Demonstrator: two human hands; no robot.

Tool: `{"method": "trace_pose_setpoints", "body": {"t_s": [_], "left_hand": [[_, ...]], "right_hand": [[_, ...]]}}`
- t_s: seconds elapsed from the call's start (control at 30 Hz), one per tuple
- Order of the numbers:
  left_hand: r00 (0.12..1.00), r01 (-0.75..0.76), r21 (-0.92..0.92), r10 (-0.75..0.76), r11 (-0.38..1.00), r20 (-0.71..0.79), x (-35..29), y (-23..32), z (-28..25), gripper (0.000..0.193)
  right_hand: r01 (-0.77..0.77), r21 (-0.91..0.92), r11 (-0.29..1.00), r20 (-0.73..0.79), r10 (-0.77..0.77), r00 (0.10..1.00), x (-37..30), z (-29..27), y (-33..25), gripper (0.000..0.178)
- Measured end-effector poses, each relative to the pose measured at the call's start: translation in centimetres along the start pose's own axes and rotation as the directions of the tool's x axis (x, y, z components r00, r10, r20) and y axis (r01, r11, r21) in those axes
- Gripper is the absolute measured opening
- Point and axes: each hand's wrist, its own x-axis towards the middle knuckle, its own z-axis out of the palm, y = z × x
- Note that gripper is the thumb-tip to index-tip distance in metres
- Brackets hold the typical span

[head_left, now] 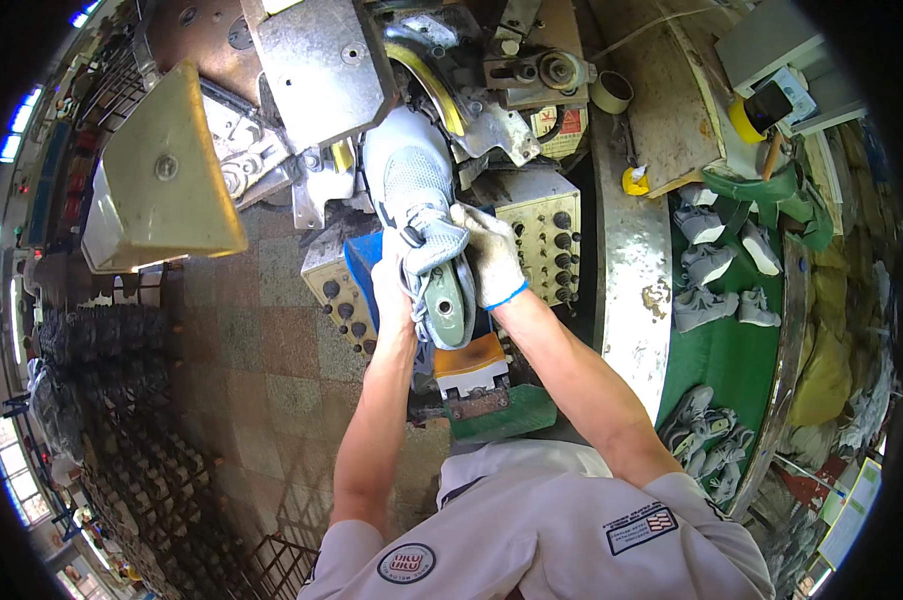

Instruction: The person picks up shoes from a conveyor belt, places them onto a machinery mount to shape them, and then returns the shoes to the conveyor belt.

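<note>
A light grey sneaker upper sits on a green shoe last, its toe pushed in under the metal plate of a machine. My left hand is closed against the left side of the upper by the laces, its fingers partly hidden. On the other side my right hand, in a white glove with a blue cuff, grips the upper near the ankle opening. Below the heel end of the last is an orange-brown pad on the machine.
Control boxes with dark knobs flank the shoe. A cream machine cover juts out at the left. To the right, several grey shoes lie on a green conveyor belt beside a metal edge. A tape roll is at the upper right.
</note>
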Motion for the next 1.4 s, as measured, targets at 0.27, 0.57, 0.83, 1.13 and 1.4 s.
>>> {"method": "trace_pose_setpoints", "body": {"t_s": [0.27,0.57,0.83,1.13,1.4], "left_hand": [[0.996,-0.075,0.029,0.073,0.997,0.056,0.7,-1.8,-0.4,0.022],[0.951,-0.303,0.190,0.282,0.934,0.127,2.4,-4.5,-2.5,0.038],[0.992,-0.126,0.864,0.066,0.488,0.107,-9.8,-15.0,-13.6,0.076],[0.986,-0.162,0.985,-0.039,0.058,0.164,-10.3,-18.7,-15.1,0.097],[0.955,0.288,0.502,-0.284,0.816,-0.088,-17.6,1.8,-15.2,0.073]], "right_hand": [[0.028,-0.068,0.997,-0.061,-0.032,0.998,-0.3,-0.4,1.1,0.034],[0.098,-0.164,0.981,0.088,-0.085,0.993,0.3,-0.4,0.1,0.028],[0.087,0.173,0.981,-0.033,-0.082,0.996,-9.1,-11.7,-6.1,0.058],[0.059,-0.415,0.908,-0.223,-0.165,0.961,-16.5,-14.7,-8.6,0.067],[0.146,-0.416,0.897,0.032,-0.147,0.989,-18.6,-9.2,-9.5,0.046]]}}
